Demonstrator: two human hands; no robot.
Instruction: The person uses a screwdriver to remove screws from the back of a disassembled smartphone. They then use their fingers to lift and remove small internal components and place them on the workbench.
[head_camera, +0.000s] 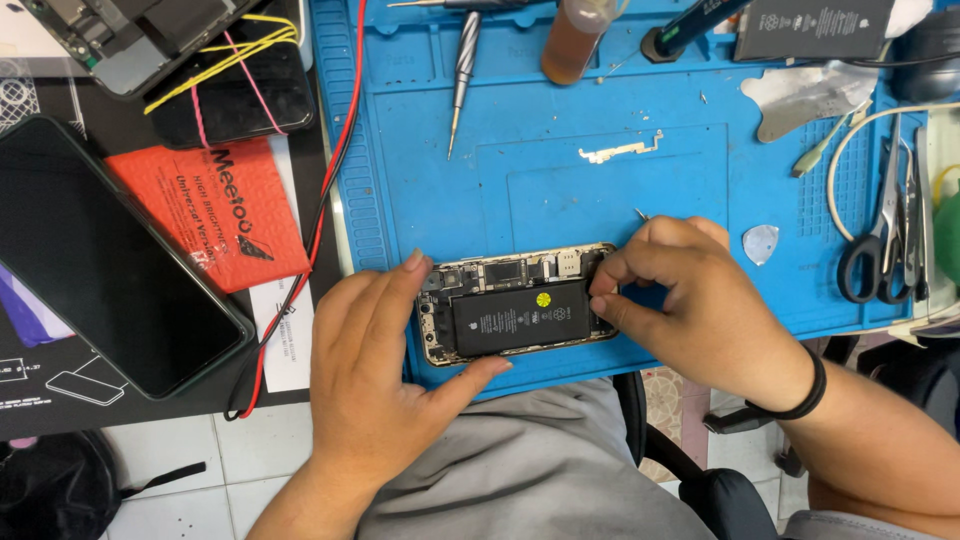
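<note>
An opened phone (515, 303) lies face up on the near edge of a blue work mat (600, 190), its black battery (520, 317) and circuit board exposed. My left hand (375, 370) clamps the phone's left end between forefinger and thumb. My right hand (690, 300) rests on the phone's right end, fingertips pinched together at its top right corner. A thin metal tip (640, 213) sticks out above the knuckles; what it belongs to is hidden. A small metal bracket (620, 150) lies on the mat behind the phone.
A screwdriver (463, 70), an amber bottle (572, 40), a spare battery (810, 28), a metal pry sheet (800, 95), a pick (760, 243) and scissors (880, 230) sit around the mat. Left of it: red and black wires (320, 200), a red packet (215, 215), a dark phone (100, 260).
</note>
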